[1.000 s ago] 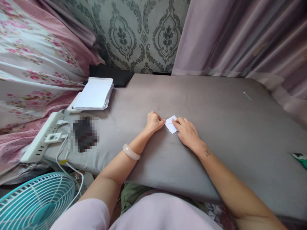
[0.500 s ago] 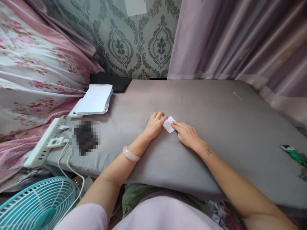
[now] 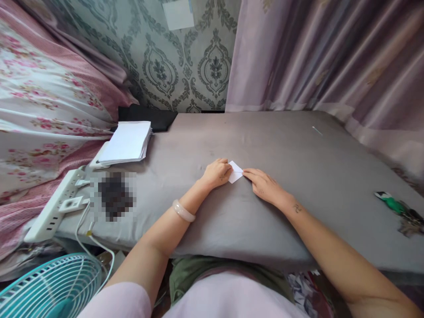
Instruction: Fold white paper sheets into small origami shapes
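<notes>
Your small folded white paper (image 3: 236, 174) lies on the grey cloth-covered table (image 3: 281, 145), between your two hands and ahead of your body; it sits with corners pointing left and right, and a faint crease line runs across it. Your left hand (image 3: 217, 172) is curled over the paper's left side, fingers bent and bunched together; whether they pinch it or only press it down, you cannot tell from this view. Your right hand (image 3: 266, 185) is flatter, its fingers stretched out and close together, the tips touching the right corner; whether that corner is gripped, you cannot tell either. A pale bangle (image 3: 183, 211) rings your left forearm; the right forearm is bare, with a dark mark near the wrist.

To your left, well apart from the paper, is a stack of white sheets (image 3: 126, 141), with a flat black item (image 3: 149, 118) behind it; nearer you are a pixelated dark object (image 3: 116, 195) and a white power strip (image 3: 53, 207) with plugs in it; a turquoise fan (image 3: 56, 287) stands at the lower left. Far to your right lie a thin stick (image 3: 317, 130) and a green object (image 3: 392, 204), with something dark beside the latter.
</notes>
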`<state>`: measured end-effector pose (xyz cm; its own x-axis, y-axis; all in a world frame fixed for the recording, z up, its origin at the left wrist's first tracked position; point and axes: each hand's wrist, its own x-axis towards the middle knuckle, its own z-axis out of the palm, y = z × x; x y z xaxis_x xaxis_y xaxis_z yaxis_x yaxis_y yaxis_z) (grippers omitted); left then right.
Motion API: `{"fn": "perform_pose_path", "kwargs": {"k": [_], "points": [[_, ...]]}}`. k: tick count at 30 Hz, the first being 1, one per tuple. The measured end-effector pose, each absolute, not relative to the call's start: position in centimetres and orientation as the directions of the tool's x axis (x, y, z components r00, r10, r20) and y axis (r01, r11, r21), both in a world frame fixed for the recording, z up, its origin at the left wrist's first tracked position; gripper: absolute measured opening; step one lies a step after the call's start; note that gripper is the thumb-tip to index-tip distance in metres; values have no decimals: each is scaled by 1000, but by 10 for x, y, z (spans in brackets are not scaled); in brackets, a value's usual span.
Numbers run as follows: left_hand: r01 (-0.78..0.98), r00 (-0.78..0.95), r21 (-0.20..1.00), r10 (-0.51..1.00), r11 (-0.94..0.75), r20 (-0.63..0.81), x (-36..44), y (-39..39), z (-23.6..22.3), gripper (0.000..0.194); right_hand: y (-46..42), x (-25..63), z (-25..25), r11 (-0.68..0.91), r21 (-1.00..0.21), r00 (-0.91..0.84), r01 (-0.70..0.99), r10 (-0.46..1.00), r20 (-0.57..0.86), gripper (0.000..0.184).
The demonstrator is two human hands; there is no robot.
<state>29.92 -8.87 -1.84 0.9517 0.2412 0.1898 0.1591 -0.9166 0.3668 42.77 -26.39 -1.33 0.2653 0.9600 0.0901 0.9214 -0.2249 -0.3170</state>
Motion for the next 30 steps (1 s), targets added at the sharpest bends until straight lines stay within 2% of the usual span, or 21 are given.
{"fn": "perform_pose_path", "kwargs": {"k": [3, 6, 8, 13, 17, 20, 25, 27, 30], "points": [[200, 908, 499, 351, -844, 230, 307, -86, -28, 27, -248, 439, -5, -270, -394, 310, 878, 950, 40, 44], [204, 871, 616, 429, -761, 241, 309, -81, -39, 18, -226, 446, -7, -433, -528, 521, 731, 853, 21, 33], [235, 838, 645, 488, -727, 244, 309, -79, -45, 20, -212, 445, -13, -477, -547, 574, 688, 819, 7, 33], [230, 837, 682, 498, -694, 225, 307, -80, -44, 17, -200, 434, -27, -439, -508, 536, 741, 842, 54, 33], [209, 850, 788, 506, -579, 146, 307, -79, -37, 12, -205, 437, -30, -371, -619, 514, 693, 855, 63, 23], [175, 864, 857, 493, -485, 102, 307, -78, -34, 10, -208, 440, -27, -356, -709, 521, 609, 854, 19, 21], [60, 869, 998, 494, -36, -35, 307, -78, -30, 21, -210, 435, -14, -231, -941, 452, 248, 887, -99, 29], [-50, 817, 991, 576, 121, -29, 308, -80, -26, 28, -210, 432, -9, -184, -979, 421, 83, 897, -133, 30], [-162, 729, 945, 680, 283, -79, 308, -81, -19, 41, -208, 427, -5, -100, -977, 526, -187, 830, -185, 28]]}}
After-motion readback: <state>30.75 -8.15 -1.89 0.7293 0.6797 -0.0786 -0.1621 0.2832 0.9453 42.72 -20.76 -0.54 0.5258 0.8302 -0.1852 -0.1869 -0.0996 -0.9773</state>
